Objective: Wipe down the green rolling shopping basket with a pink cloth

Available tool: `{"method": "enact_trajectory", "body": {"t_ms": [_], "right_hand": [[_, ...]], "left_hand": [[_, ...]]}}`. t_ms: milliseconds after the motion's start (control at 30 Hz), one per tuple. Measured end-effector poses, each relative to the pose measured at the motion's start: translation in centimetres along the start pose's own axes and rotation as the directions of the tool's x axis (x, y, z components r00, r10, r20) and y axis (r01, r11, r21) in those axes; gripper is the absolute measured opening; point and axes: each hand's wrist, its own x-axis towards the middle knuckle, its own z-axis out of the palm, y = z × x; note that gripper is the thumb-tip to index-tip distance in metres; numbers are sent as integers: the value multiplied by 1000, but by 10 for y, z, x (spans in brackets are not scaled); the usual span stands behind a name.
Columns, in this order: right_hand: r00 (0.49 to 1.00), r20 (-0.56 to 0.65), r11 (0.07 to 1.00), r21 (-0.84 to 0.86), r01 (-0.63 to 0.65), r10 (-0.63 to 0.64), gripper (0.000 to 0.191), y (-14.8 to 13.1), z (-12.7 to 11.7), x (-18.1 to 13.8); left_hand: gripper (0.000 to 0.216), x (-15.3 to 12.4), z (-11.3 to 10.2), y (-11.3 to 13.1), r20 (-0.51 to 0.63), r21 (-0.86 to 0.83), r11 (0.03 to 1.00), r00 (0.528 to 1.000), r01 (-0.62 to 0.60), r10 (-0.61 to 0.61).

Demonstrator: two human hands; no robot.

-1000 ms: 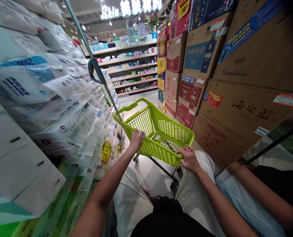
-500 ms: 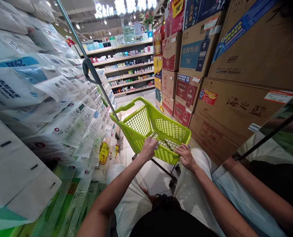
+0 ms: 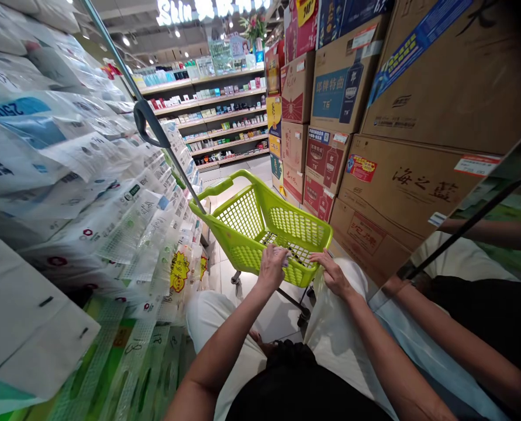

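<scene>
1. The green basket (image 3: 238, 248) of a wheeled cart stands between the person's knees, near end towards the body.
2. The left hand (image 3: 272, 268) is closed around a pale crumpled cloth (image 3: 282, 252), at the near rim.
3. The right hand (image 3: 334, 275) is half curled, fingers over the near right corner; whether it grips or only rests I cannot tell.
4. Progress seems partial: the cloth is at the near rim; how much is done does not show. The far rim and handle (image 3: 218, 187) lie well apart from it.
5. A grey pole (image 3: 111, 54) rises by the far left corner.
6. Wrapped packs (image 3: 111, 213) and stacked cartons (image 3: 413, 169) hem in both sides; shelves (image 3: 225, 108) stand beyond.
</scene>
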Motion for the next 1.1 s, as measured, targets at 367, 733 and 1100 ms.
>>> {"method": "enact_trajectory", "body": {"t_ms": [367,733,1100], "right_hand": [[996,-33,987,134,-82,88,31,2,2,6],[987,-76,986,104,-132,140,23,-3,16,2],[989,-78,990,67,-121,126,23,-7,18,0]], "left_hand": [[64,-11,26,-28,-309,-67,998,951,1,-22],[51,-49,107,-34,-476,-163,986,873,31,-106],[50,-37,66,-57,-425,-104,989,894,109,-143]]}}
